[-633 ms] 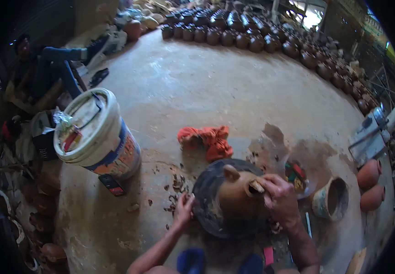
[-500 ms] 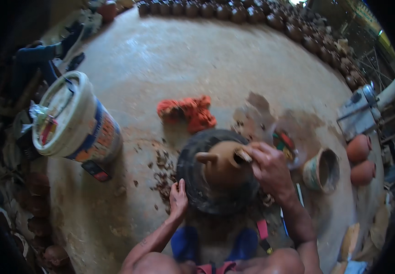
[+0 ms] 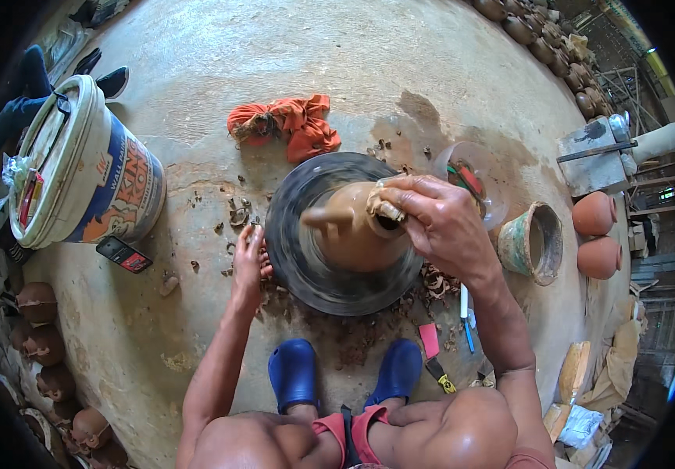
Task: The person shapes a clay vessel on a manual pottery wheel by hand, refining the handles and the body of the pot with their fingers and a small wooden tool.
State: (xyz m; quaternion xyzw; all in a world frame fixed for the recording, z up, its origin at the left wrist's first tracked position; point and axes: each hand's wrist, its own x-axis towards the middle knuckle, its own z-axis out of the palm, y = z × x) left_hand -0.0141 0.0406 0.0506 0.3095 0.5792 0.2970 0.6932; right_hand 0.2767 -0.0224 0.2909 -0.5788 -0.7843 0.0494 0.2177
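Note:
A brown clay jug point(image 3: 357, 246) with a narrow neck and a motion-blurred handle stands on a dark round turning wheel point(image 3: 294, 270). My right hand point(image 3: 451, 227) pinches a folded, clay-coloured scrap of cloth point(image 3: 385, 205) over the rim of the jug's mouth. Part of the dark opening shows below the cloth. At the wheel's left edge is my left hand point(image 3: 250, 262), fingers extended against or very near the rim, holding nothing. Curled clay shavings point(image 3: 237, 213) lie around the wheel.
A white paint bucket point(image 3: 91, 168) stands left, a phone point(image 3: 124, 255) beside it. Beyond the wheel lies an orange cloth point(image 3: 294, 125). To the right are a clear bowl point(image 3: 490, 168), a clay-smeared pot point(image 3: 519, 244), two reddish pots point(image 3: 597, 258) and a pink-handled tool point(image 3: 429, 341).
The view has shifted, so the floor things sit higher and further left. The jug's handle is now blurred by spinning. My right hand stays at the mouth with the cloth.

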